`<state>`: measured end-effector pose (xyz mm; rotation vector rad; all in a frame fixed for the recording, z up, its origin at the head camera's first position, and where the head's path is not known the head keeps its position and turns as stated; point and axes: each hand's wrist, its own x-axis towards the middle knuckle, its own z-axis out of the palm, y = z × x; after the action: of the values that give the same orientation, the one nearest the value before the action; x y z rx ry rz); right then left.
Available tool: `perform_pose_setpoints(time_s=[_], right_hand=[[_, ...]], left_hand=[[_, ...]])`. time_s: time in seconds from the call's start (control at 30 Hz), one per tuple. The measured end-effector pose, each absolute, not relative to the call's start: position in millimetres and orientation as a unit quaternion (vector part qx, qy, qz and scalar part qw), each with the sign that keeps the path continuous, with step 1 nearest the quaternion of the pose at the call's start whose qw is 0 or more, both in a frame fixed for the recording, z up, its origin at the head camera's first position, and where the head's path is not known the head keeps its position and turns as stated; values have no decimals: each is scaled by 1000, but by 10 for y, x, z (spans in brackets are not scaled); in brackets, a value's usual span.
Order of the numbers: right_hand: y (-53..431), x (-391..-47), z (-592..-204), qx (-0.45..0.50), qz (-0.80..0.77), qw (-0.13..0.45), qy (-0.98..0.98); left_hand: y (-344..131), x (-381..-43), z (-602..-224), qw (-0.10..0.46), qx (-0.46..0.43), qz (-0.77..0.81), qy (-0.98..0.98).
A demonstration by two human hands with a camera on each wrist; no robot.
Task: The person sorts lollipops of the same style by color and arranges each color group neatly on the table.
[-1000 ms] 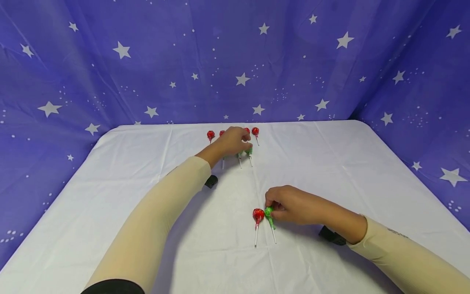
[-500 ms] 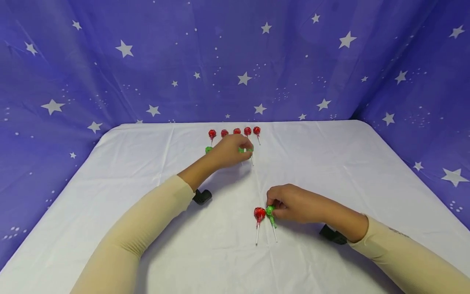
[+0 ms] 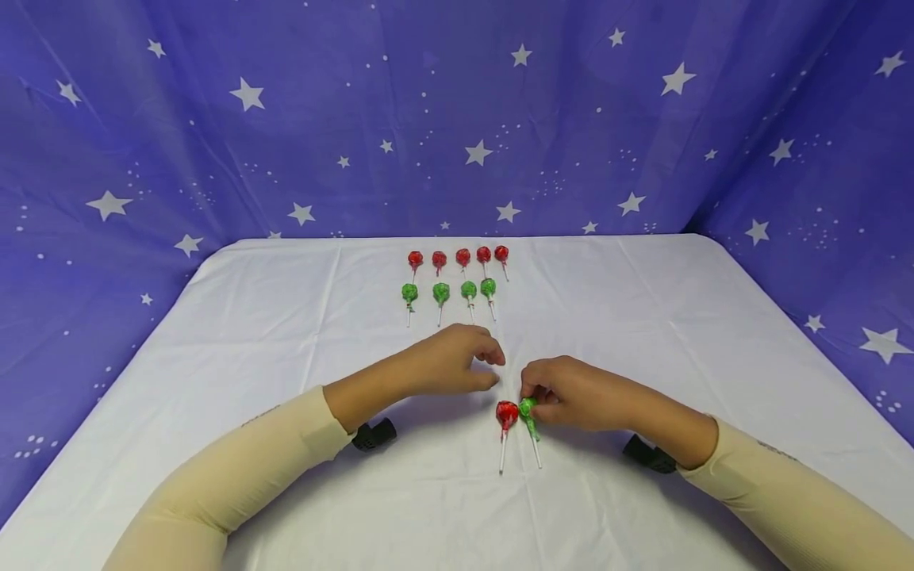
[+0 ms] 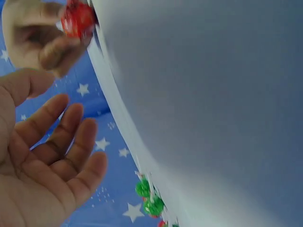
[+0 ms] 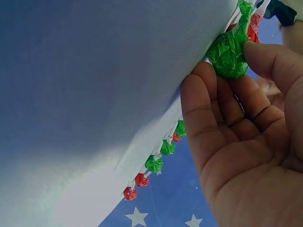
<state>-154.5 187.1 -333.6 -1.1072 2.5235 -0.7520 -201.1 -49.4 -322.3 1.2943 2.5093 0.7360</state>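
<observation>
A green-wrapped lollipop (image 3: 528,409) lies on the white cloth with its stick toward me. My right hand (image 3: 581,394) pinches its head between thumb and fingers, as the right wrist view also shows around the green wrapper (image 5: 229,56). Close beside it on the left lies a red lollipop (image 3: 507,414), its stick pointing the same way. Just beyond and left of this pair, my left hand (image 3: 451,362) is above the cloth, fingers loosely bent and holding nothing. In the left wrist view the left palm (image 4: 40,175) faces the camera, and the red candy (image 4: 78,21) shows past it.
Toward the table's far edge lies a row of several red lollipops (image 3: 463,257). In front of it is a row of several green ones (image 3: 441,293). A white cloth (image 3: 400,507) covers the table. A purple star-printed curtain (image 3: 428,119) hangs behind and at the sides.
My left hand has drawn back from the far green row toward me, uncovering both rows. The right hand keeps its pinch on the green lollipop in nearly the same place.
</observation>
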Motion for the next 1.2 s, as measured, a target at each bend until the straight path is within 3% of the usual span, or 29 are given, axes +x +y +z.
perform_pose_setpoints(time_s=[0.23,0.6,0.9,1.2], right_hand=[[1870,-1554,-3350,-390,-272,145,868],[1870,-1555,-3347,-383,-263,144,874],[1892,-1586,-3276,-362,-270,131,883],[1979,-1880,-3180,-328,-275,96,898]], left_hand=[[-443,-1879,-3274,179,475,235,829],[-403,-1821,-3298,211,474,261,814],[-417,-1812,-3263,215,478,258,812],[-403,-1826,-3265,210,480,253,813]])
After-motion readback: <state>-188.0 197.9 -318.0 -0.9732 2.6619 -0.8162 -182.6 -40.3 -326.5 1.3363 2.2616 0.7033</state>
